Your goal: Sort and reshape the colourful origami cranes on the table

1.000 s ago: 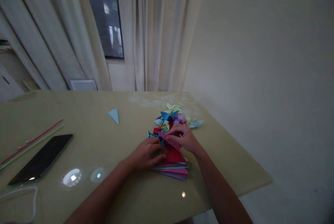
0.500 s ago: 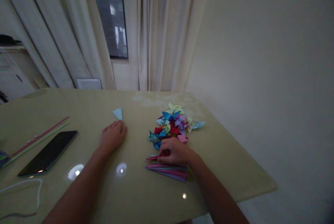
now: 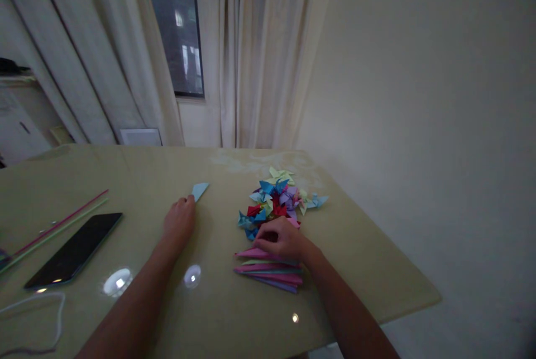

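Note:
Pinched in the fingers of my left hand (image 3: pixel 181 218) is a light blue folded paper piece (image 3: pixel 200 189), its pointed end sticking out past the fingertips. My right hand (image 3: pixel 281 240) is closed, thumb and fingers together on the top pink folded paper (image 3: pixel 247 253). Beneath it lies a fanned stack of narrow folded papers (image 3: pixel 272 278) in pink, green, blue and purple. Just beyond the right hand is a heap of folded paper cranes (image 3: pixel 276 202) in blue, red, purple, pink and pale green; the hand hides its near edge.
A black phone (image 3: pixel 74 251) lies at the left, beside a pink strip (image 3: pixel 62 220) and a green strip (image 3: pixel 56 233). A white cable (image 3: pixel 61 320) curls at the near left. The glossy table (image 3: pixel 226 314) ends at a wall on the right and curtains (image 3: pixel 272 68) behind.
My left hand has closed on the light blue paper and turned it to the right. At the stack, a pink piece now shows on top where a red one was.

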Tool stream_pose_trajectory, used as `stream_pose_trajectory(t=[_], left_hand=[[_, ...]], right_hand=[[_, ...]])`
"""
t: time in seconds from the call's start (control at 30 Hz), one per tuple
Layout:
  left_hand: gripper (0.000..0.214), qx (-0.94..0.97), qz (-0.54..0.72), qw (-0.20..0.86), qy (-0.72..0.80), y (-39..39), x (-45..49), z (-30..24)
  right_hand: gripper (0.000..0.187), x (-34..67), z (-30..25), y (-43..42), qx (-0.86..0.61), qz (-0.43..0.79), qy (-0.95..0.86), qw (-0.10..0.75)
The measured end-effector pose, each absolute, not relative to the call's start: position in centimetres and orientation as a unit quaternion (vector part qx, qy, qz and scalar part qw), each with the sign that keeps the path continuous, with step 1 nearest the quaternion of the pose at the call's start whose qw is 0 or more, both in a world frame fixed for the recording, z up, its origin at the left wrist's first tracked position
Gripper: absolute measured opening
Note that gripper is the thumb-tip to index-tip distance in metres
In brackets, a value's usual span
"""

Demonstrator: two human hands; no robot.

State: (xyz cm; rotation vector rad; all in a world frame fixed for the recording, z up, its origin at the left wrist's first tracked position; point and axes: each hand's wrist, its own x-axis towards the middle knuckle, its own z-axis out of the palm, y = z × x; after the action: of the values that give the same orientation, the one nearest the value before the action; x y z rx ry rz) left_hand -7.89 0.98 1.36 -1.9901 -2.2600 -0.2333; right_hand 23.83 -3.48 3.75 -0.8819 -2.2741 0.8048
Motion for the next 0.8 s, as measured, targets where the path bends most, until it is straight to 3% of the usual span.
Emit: stream_pose_trajectory(t=[0.4, 0.63, 0.8], left_hand=[[0.042, -0.669, -0.117, 0.021, -0.733, 0.6, -7.6, 2.2], [0.036, -0.629, -0.264, -0.051, -0.73, 1.3, -7.7, 2.3], [0.046, -0.641, -0.381, -0.159, -0.647, 1.3, -5.1, 3.3]], right_hand=[[0.036, 23.8, 3.3, -2.9, -0.366, 0.3, -0.797, 0.376], [0.04, 24.0, 4.1, -2.9, -0.388, 0.314, -0.754, 0.426], [0.04, 23.9, 3.7, -2.7, -0.392, 0.34, -0.743, 0.422]])
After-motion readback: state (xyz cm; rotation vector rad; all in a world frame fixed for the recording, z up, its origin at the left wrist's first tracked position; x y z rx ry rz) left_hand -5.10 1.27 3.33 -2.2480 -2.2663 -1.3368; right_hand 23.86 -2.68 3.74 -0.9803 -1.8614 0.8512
